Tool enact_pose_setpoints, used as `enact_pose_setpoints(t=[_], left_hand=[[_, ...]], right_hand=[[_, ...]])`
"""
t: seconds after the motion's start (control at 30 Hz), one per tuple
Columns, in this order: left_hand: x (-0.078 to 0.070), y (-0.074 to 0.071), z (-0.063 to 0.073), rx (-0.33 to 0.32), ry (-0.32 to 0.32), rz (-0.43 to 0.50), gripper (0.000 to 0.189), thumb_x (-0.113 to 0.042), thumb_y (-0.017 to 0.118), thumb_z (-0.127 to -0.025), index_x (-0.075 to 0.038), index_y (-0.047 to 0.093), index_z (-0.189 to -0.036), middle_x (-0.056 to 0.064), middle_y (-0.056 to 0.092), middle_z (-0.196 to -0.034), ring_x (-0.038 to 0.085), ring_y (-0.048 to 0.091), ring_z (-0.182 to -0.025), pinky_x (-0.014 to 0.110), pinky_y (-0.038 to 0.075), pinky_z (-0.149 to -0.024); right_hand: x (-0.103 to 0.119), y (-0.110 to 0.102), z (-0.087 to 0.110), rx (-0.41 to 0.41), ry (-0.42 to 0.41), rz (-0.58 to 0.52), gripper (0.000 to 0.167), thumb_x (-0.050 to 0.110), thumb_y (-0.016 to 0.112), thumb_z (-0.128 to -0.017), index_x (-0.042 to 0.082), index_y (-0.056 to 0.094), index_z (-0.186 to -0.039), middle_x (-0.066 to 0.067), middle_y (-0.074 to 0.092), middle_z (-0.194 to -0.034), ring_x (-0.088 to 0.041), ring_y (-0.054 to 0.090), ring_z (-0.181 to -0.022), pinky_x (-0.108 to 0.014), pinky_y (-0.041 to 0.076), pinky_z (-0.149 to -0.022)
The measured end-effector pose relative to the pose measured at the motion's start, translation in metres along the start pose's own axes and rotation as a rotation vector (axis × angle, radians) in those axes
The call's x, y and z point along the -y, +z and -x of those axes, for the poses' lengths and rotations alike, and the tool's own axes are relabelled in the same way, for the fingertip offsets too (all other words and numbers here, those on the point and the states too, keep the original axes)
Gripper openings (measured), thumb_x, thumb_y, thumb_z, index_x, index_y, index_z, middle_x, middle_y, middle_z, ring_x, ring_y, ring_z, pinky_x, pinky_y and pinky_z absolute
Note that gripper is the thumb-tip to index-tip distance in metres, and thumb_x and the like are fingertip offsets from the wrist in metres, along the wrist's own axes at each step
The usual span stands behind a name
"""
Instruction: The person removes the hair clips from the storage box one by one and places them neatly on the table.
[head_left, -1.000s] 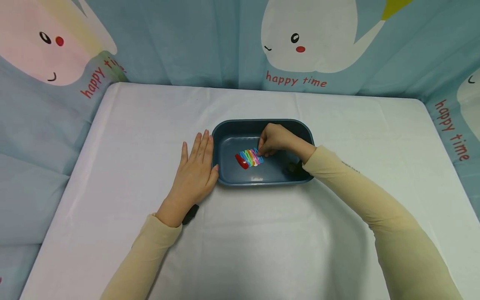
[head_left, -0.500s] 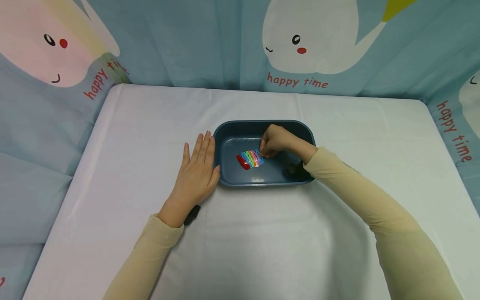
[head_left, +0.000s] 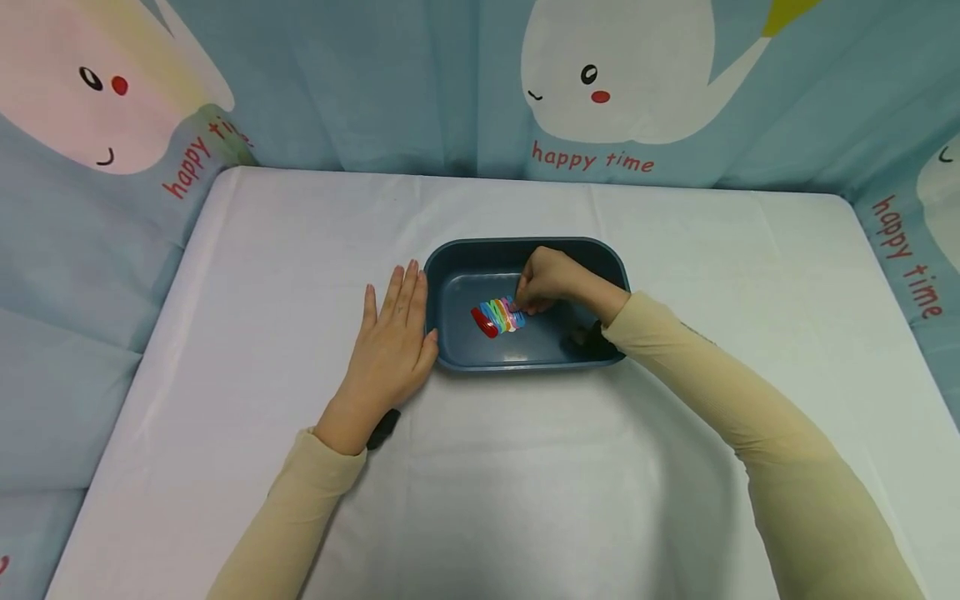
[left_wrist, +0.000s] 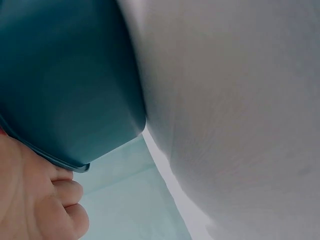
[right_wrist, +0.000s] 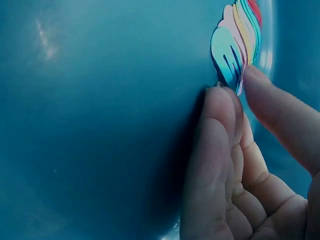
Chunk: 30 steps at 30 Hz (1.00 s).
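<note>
A row of colourful snap hair clips (head_left: 498, 317) lies fanned and overlapping in a dark blue tray (head_left: 517, 367), with a red one at the left end. My right hand (head_left: 546, 282) reaches into the tray and pinches at the right end of the row. In the right wrist view, a light teal hair clip (right_wrist: 229, 57) sits between the thumb (right_wrist: 280, 115) and the fingertips. My left hand (head_left: 390, 342) lies with straight fingers along the tray's left side, touching its rim. The left wrist view has the tray's outer wall (left_wrist: 70, 85) beside the fingers.
A white-covered table (head_left: 480, 500) carries the tray. Blue curtains (head_left: 390, 92) with whale prints hang behind the table and at its sides. A small black device (head_left: 384, 428) sits under the left wrist.
Both hands stay in about the same places. The right fingertips make only slight movements at the end of the hair clip row, and the view shifts a little.
</note>
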<state>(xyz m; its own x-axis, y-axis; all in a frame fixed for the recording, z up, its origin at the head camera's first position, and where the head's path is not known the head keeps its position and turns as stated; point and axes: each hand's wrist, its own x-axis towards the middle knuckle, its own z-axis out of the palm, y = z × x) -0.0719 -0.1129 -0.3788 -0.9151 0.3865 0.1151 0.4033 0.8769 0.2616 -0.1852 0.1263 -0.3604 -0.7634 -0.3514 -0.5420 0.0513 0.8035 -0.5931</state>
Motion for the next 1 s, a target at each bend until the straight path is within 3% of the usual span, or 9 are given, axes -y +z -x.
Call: enact_pose_setpoints(t=[0.13,0.5,0.7,1.0], left_hand=[[0.001,0.000,0.001,-0.009,-0.001,0.002,0.067,-0.028,0.035,-0.096,0.005,0.011,-0.149,0.015,0.001,-0.157,0.025,-0.007,-0.143,0.051,-0.007,-0.111],[0.002,0.002,-0.001,-0.037,0.008,0.029,0.067,-0.027,0.036,-0.095,0.005,0.011,-0.149,0.014,0.002,-0.157,0.024,-0.006,-0.144,0.049,-0.007,-0.111],[0.002,0.004,-0.002,-0.051,0.012,0.041,0.067,-0.026,0.036,-0.095,0.005,0.012,-0.149,0.014,0.004,-0.157,0.023,-0.006,-0.144,0.048,-0.007,-0.111],[0.002,0.005,0.000,-0.030,0.000,0.049,0.067,-0.027,0.036,-0.095,0.004,0.010,-0.149,0.014,0.003,-0.157,0.023,-0.007,-0.143,0.048,-0.009,-0.111]], right_hand=[[0.002,0.002,-0.002,-0.010,-0.008,0.020,0.014,0.011,0.076,-0.079,0.000,0.071,-0.071,-0.005,0.066,-0.061,-0.012,0.062,-0.056,-0.026,0.053,-0.058],[-0.002,-0.003,-0.002,0.022,0.028,-0.141,0.009,0.004,0.073,-0.080,-0.004,0.070,-0.077,-0.006,0.066,-0.067,-0.011,0.060,-0.055,-0.025,0.053,-0.058],[-0.005,-0.005,-0.002,0.029,0.040,-0.177,0.009,0.005,0.072,-0.081,-0.003,0.070,-0.080,-0.006,0.066,-0.066,-0.011,0.060,-0.055,-0.024,0.053,-0.058],[-0.004,-0.008,0.001,0.040,0.038,-0.229,0.008,0.004,0.071,-0.082,-0.004,0.070,-0.083,-0.007,0.067,-0.069,-0.012,0.061,-0.057,-0.025,0.053,-0.058]])
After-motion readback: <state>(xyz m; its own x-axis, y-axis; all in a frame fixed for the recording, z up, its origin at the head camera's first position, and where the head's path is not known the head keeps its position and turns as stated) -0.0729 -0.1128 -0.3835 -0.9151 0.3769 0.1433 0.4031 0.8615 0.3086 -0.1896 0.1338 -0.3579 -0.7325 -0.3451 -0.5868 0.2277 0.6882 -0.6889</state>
